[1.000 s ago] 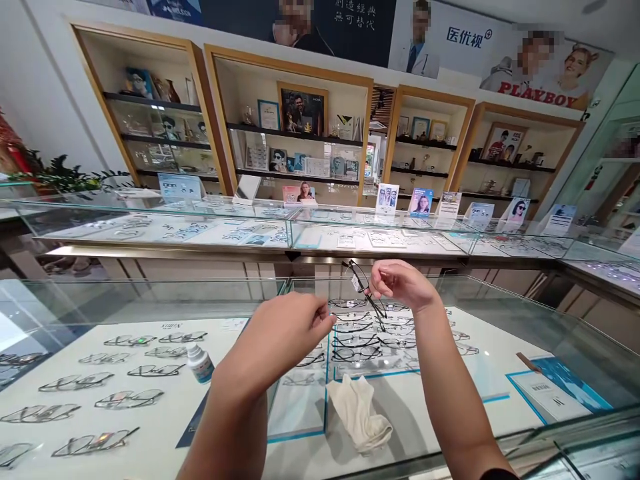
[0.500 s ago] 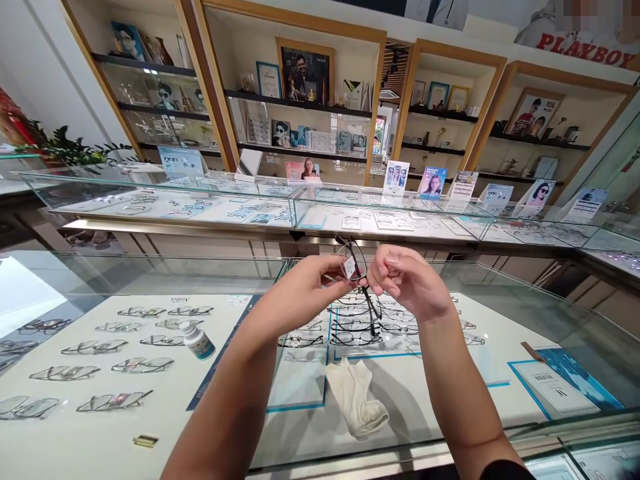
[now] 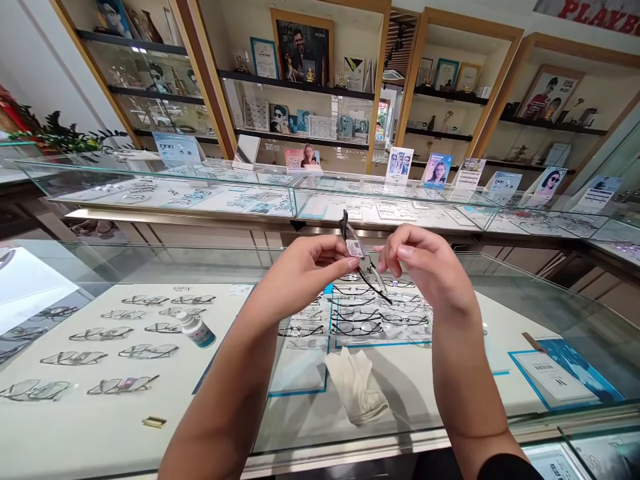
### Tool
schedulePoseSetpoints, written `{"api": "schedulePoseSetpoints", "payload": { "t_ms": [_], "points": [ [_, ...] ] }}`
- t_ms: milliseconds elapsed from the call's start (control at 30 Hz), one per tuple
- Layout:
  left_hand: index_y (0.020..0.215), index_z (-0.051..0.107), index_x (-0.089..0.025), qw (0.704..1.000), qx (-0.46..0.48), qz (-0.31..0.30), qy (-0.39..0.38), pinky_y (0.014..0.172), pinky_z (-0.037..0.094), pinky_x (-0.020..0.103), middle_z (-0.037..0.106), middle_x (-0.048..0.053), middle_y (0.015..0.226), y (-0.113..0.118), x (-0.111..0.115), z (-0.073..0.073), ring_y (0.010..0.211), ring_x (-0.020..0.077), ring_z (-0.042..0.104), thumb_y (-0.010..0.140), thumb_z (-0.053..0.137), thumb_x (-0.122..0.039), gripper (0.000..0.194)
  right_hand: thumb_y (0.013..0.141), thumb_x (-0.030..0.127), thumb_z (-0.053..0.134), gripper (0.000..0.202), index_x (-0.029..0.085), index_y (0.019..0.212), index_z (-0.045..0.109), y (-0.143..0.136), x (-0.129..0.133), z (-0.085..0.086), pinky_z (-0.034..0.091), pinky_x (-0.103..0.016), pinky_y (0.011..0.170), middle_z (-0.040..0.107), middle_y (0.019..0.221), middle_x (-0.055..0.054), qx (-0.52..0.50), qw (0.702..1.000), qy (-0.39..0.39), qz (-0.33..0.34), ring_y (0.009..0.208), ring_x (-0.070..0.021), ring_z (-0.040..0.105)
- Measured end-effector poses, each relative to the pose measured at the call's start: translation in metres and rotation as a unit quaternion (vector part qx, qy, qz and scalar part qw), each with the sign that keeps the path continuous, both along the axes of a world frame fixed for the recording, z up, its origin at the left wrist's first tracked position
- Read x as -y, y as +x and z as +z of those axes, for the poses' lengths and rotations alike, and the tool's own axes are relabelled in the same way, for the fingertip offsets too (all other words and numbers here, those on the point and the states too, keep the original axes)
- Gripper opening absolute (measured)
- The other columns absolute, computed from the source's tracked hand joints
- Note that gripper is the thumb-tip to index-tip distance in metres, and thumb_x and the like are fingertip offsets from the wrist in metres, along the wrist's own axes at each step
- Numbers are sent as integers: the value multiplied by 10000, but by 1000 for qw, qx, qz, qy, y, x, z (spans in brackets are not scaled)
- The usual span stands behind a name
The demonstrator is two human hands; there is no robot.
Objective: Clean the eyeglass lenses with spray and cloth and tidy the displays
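My left hand (image 3: 313, 267) pinches a pair of dark-framed eyeglasses (image 3: 373, 277) by one side, with a small white printed tag (image 3: 355, 248) hanging at the thumb. The glasses are tilted, one dark end pointing up and another slanting down to the right. Just right of them hovers my right hand (image 3: 425, 263), its fingers loosely bent and apart, with nothing seen in them. Below, on the glass counter, lies a crumpled cream cloth (image 3: 357, 387). Rows of eyeglasses (image 3: 356, 327) show in the case under my hands.
A small white bottle (image 3: 197, 329) with a blue label stands left of my left forearm. A gold-coloured clip-like piece (image 3: 154, 422) lies at the front left. Beyond is a second glass display case (image 3: 295, 200) with upright cards. Framed blue sheets (image 3: 565, 377) lie at right.
The eyeglasses have turned in my left hand, so the frame is now seen more edge-on. My right hand has drawn slightly away to the right, its fingers loosening.
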State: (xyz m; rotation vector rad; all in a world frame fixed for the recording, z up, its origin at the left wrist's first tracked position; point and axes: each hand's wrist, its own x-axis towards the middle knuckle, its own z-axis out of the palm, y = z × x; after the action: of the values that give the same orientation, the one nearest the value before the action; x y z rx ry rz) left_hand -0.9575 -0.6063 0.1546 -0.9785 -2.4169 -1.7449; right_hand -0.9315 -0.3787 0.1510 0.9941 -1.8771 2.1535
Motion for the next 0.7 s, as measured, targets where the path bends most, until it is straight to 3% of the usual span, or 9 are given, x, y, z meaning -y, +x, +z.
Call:
{"api": "schedulePoseSetpoints", "payload": {
  "t_ms": [233,367,700],
  "points": [
    [841,709,-199,995,-46,38,-74,770,506,305,740,28,847,4,2,4,830,189,663,944,689,-446,269,936,314,748,94,222,954,735,-12,-7,-3,470,-341,865,706,961,-24,5,975,177,-136,914,-179,608],
    [866,718,-195,992,-68,45,-92,735,499,293,730,29,843,7,0,4,822,192,650,959,653,-492,318,946,315,724,109,219,910,762,-16,-1,-5,460,-348,864,724,965,-30,-2,970,217,-107,919,-187,614],
    [814,664,-191,987,-98,79,-100,683,433,266,684,0,786,11,-2,3,780,168,600,976,639,-489,339,937,305,750,117,217,861,737,-12,1,-4,452,-343,875,703,943,-18,-1,974,218,-56,918,-181,615]
  ]
}}
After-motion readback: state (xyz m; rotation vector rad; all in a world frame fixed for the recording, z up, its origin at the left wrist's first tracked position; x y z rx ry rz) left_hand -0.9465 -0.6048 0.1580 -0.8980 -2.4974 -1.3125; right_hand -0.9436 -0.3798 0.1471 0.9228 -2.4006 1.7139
